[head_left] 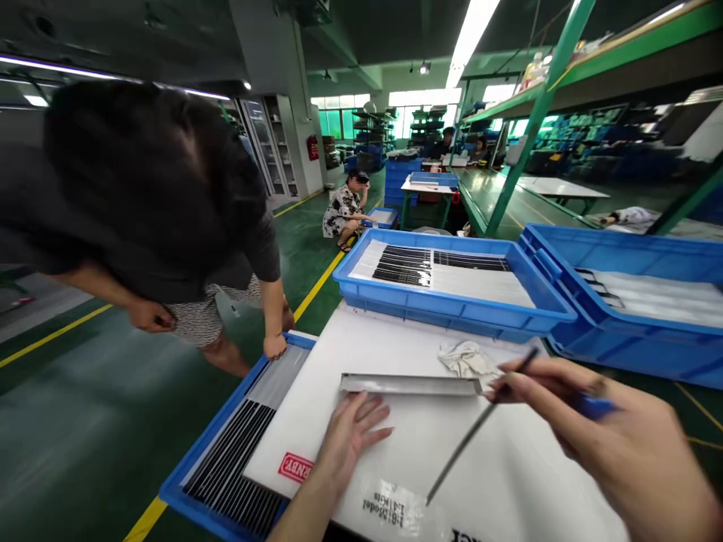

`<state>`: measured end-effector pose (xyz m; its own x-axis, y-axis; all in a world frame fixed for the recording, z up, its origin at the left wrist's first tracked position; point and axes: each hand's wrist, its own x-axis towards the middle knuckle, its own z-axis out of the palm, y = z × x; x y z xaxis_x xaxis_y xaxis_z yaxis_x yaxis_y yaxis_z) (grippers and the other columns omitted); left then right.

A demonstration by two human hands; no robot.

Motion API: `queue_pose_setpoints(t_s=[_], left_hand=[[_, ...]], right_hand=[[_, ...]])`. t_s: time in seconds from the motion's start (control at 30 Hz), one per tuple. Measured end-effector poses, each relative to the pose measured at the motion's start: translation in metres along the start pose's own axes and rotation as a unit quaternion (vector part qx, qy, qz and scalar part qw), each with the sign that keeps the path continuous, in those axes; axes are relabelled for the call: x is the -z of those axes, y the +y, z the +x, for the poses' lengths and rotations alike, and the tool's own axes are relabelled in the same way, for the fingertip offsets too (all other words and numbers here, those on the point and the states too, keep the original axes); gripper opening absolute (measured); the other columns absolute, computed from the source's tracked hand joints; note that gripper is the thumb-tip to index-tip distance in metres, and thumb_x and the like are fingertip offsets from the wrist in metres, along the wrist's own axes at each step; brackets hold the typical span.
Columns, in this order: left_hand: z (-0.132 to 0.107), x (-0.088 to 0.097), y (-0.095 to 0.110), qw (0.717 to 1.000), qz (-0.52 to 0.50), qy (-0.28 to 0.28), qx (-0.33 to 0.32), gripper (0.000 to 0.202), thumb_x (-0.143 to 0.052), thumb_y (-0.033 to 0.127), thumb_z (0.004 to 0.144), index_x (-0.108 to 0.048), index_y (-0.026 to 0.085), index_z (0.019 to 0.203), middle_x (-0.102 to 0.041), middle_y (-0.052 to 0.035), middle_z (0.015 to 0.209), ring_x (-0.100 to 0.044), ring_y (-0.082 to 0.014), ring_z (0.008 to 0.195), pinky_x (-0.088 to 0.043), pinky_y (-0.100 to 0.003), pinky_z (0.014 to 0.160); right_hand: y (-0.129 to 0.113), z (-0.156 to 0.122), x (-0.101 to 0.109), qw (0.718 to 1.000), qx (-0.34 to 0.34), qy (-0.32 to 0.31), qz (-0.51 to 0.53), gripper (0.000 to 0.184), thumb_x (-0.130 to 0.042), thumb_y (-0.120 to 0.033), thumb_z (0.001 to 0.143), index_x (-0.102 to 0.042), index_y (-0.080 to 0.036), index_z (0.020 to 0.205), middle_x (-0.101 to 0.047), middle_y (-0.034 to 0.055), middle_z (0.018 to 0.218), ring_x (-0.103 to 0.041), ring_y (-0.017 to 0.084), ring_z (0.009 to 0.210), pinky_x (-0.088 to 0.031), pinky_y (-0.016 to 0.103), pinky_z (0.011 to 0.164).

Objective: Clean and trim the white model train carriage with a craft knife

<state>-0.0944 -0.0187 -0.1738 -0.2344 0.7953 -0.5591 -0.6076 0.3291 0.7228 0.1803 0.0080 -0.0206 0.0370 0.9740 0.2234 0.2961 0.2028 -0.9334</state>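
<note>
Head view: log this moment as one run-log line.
left hand flat on white board, at metal strip | right hand holding thin metal rod | crumpled cloth beside strip | co-worker leaning at blue tray

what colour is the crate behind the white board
The crate is blue, clearest in the head view.

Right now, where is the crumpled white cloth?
In the head view, the crumpled cloth lies on the white plastic board, just beyond the metal strip's right end, near the blue crate's front wall.

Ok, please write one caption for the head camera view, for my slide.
Left hand on white board, right hand holding thin grey rod.
</note>
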Motion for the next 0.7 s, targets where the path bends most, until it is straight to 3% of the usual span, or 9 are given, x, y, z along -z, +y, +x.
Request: queue_pose_setpoints(t_s=[0.07,0.17,0.3,0.37,0.53,0.7], left_hand=[[-0.014,0.015,0.005,0.999,0.037,-0.01,0.019,0.037,-0.068,0.035,0.096,-0.061,0.011,0.124,-0.073,-0.0282,0.127,-0.077,-0.0386,0.111,-0.067,-0.054,0.087],[-0.038,0.029,0.015,0.993,0.119,-0.014,-0.016,0.052,-0.077,0.05,0.089,-0.07,0.013,0.124,-0.075,-0.0247,0.129,-0.073,-0.0395,0.12,-0.067,-0.048,0.086],[-0.068,0.017,0.029,0.966,0.222,-0.065,-0.112,0.052,-0.088,0.06,0.076,-0.083,0.018,0.106,-0.08,-0.0145,0.12,-0.072,-0.0326,0.119,-0.059,-0.037,0.101],[-0.077,0.002,0.035,0.954,0.252,-0.098,-0.13,0.047,-0.09,0.054,0.075,-0.085,0.02,0.106,-0.083,-0.0116,0.11,-0.077,-0.0299,0.107,-0.059,-0.037,0.098],[-0.081,-0.027,0.033,0.943,0.274,-0.121,-0.147,0.033,-0.086,0.044,0.078,-0.085,0.016,0.096,-0.083,-0.0092,0.083,-0.077,-0.0234,0.075,-0.061,-0.033,0.076],[-0.076,-0.022,0.023,0.941,0.286,-0.125,-0.132,0.041,-0.081,0.046,0.08,-0.082,0.012,0.104,-0.082,-0.0116,0.084,-0.076,-0.0225,0.066,-0.06,-0.031,0.061]], right_hand=[[-0.008,0.007,-0.026,0.993,-0.066,-0.07,0.065,0.028,-0.086,-0.047,0.085,-0.082,-0.019,0.09,-0.077,0.0075,0.074,-0.035,0.007,0.04,-0.026,0.021,0.034],[-0.005,0.02,-0.056,0.981,-0.098,-0.126,0.11,0.035,-0.085,-0.05,0.085,-0.081,-0.016,0.092,-0.079,0.0109,0.078,-0.034,0.006,0.041,-0.024,0.021,0.037],[0.011,0.025,-0.079,0.962,-0.111,-0.182,0.168,0.042,-0.085,-0.055,0.082,-0.079,-0.015,0.093,-0.079,0.013,0.08,-0.037,0.007,0.041,-0.023,0.021,0.039],[0.018,0.024,-0.085,0.956,-0.11,-0.2,0.185,0.044,-0.086,-0.057,0.082,-0.079,-0.015,0.094,-0.08,0.0132,0.081,-0.042,0.009,0.042,-0.025,0.022,0.038],[0.029,0.02,-0.087,0.958,-0.11,-0.197,0.178,0.045,-0.085,-0.059,0.081,-0.08,-0.016,0.095,-0.08,0.0143,0.087,-0.05,0.012,0.044,-0.028,0.023,0.036],[0.038,0.003,-0.071,0.981,-0.103,-0.134,0.097,0.045,-0.084,-0.056,0.087,-0.08,-0.018,0.113,-0.078,0.0091,0.079,-0.042,0.01,0.039,-0.031,0.024,0.036]])
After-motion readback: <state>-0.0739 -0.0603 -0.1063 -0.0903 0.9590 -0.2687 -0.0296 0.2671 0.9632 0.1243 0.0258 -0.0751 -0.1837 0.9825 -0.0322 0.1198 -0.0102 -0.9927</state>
